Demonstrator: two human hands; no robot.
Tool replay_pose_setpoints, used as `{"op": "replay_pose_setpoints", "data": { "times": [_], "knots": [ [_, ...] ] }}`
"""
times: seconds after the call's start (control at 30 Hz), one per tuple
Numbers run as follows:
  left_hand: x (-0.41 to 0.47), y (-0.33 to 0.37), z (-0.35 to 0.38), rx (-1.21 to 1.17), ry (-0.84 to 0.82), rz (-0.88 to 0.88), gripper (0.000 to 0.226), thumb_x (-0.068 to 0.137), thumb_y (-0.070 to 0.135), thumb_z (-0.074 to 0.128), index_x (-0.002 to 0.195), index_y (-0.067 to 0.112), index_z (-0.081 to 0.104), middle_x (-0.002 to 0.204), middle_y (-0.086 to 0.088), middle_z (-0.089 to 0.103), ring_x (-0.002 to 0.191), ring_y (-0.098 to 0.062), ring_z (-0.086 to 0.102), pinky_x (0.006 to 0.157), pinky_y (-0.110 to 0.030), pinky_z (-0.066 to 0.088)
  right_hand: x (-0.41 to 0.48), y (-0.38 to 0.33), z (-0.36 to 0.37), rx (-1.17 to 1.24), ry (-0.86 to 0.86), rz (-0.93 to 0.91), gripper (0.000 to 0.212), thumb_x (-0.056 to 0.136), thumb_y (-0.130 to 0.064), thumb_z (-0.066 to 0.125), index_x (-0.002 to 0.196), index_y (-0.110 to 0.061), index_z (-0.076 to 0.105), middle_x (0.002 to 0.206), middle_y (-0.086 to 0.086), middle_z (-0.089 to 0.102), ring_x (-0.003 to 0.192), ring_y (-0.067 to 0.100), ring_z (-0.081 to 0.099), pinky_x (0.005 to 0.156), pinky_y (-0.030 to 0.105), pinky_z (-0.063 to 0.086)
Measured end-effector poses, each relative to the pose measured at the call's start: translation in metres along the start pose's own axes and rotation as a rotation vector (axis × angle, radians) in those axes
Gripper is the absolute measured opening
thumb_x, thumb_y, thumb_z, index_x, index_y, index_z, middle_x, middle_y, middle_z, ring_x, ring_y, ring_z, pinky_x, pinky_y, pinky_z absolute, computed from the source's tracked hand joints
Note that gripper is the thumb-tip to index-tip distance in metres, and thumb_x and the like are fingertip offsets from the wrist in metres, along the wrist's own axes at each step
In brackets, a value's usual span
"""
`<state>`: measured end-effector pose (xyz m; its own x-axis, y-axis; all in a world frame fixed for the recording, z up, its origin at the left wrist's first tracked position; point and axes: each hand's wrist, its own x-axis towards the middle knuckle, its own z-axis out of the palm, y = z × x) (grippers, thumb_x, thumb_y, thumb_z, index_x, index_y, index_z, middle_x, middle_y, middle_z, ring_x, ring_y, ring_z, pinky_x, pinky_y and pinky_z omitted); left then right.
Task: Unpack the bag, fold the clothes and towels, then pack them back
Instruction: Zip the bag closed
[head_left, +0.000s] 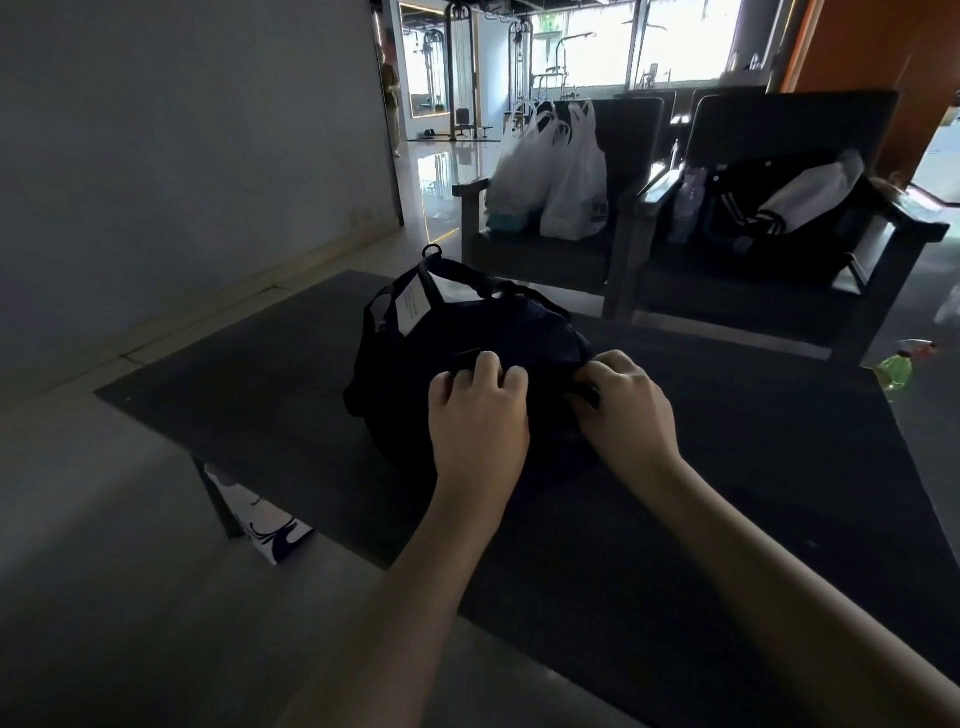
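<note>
On dark tabletop, toward far side, dark bag stands with white label on top. Left hand and right hand both rest on bag, fingers curled, pinching dark parts of it. Behind, white plastic bags on armchair.

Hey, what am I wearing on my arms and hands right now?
Nothing visible. The left hand and right hand are bare: no gloves, rings, watch or bracelet show. No sleeve reaches into view on either forearm, though the light is dim.
</note>
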<state>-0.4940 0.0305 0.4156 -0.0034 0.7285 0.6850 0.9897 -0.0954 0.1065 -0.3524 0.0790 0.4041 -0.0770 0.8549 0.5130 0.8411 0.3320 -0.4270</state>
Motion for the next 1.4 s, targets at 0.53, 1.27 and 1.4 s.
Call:
{"op": "replay_pose_setpoints", "data": {
  "times": [0.53, 1.27, 1.4],
  "knots": [
    [0.003, -0.011, 0.010, -0.400, -0.103, -0.130, 0.015, 0.096, 0.016, 0.052, 0.087, 0.004, 0.055, 0.140, -0.017, 0.048, 0.141, -0.029, 0.030, 0.112, -0.043, 0.033, 0.003, -0.030, 0.012, -0.075, 0.141, -0.319, 0.023, 0.073, -0.008, 0.074, 0.096, -0.011, 0.074, 0.105, 0.008, 0.065, 0.103, 0.031, 0.060, 0.091, 0.044, 0.045],
    [-0.004, -0.026, -0.006, -0.449, -0.093, -0.401, 0.016, 0.094, 0.022, 0.054, 0.088, 0.011, 0.063, 0.102, 0.004, 0.058, 0.098, -0.014, 0.056, 0.092, -0.041, 0.046, 0.012, -0.021, 0.006, -0.162, 0.023, -0.239, 0.015, 0.086, -0.022, 0.066, 0.095, -0.012, 0.074, 0.107, 0.001, 0.068, 0.109, 0.021, 0.059, 0.102, 0.034, 0.036],
    [-0.005, -0.026, -0.011, -0.484, -0.081, -0.431, 0.023, 0.095, 0.021, 0.052, 0.104, 0.006, 0.066, 0.106, 0.000, 0.063, 0.091, -0.015, 0.062, 0.091, -0.039, 0.049, 0.014, -0.021, 0.003, -0.166, 0.017, -0.225, 0.019, 0.088, -0.027, 0.062, 0.101, -0.015, 0.072, 0.111, -0.001, 0.067, 0.113, 0.018, 0.056, 0.104, 0.030, 0.031]
  ]
}}
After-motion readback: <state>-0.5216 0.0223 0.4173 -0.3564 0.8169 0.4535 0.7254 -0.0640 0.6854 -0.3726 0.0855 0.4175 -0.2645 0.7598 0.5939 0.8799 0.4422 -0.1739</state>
